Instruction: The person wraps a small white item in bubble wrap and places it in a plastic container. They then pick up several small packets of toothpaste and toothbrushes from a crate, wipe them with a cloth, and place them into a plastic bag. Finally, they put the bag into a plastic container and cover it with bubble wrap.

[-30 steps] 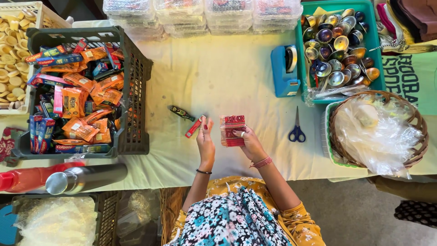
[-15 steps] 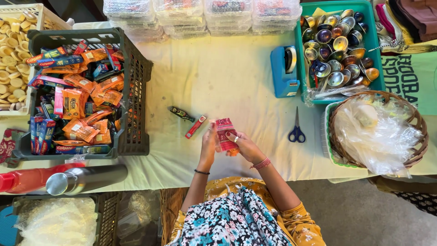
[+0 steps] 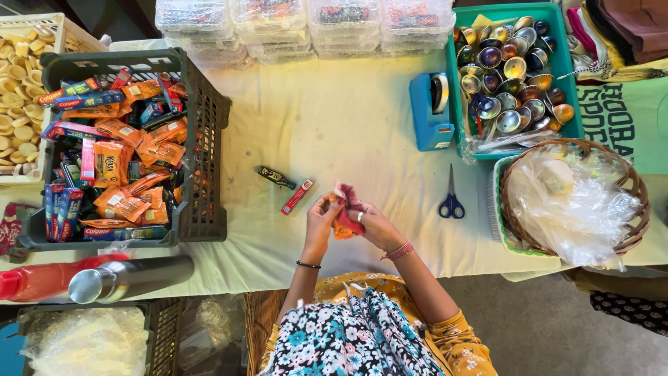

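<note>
Both my hands are together over the near edge of the cloth-covered table [image 3: 334, 125]. My left hand [image 3: 320, 217] and my right hand [image 3: 372, 224] both grip a small red and orange pouch [image 3: 346, 212], which is crumpled between the fingers. Just left of my hands lie a small red box [image 3: 297, 196] and a dark small tube [image 3: 275, 177] on the cloth.
A dark crate [image 3: 205, 167] of orange and red packets stands at left. Blue scissors [image 3: 451, 202] lie right of my hands. A blue tape dispenser [image 3: 431, 111], a teal tray [image 3: 456, 104] of shiny cups, a wicker basket [image 3: 633, 188] with plastic bags and stacked clear boxes [image 3: 306, 24] surround the area.
The red pouch was held flat on the table in my right hand; now both hands hold it lifted and crumpled, slightly nearer to me. My left hand left the red box.
</note>
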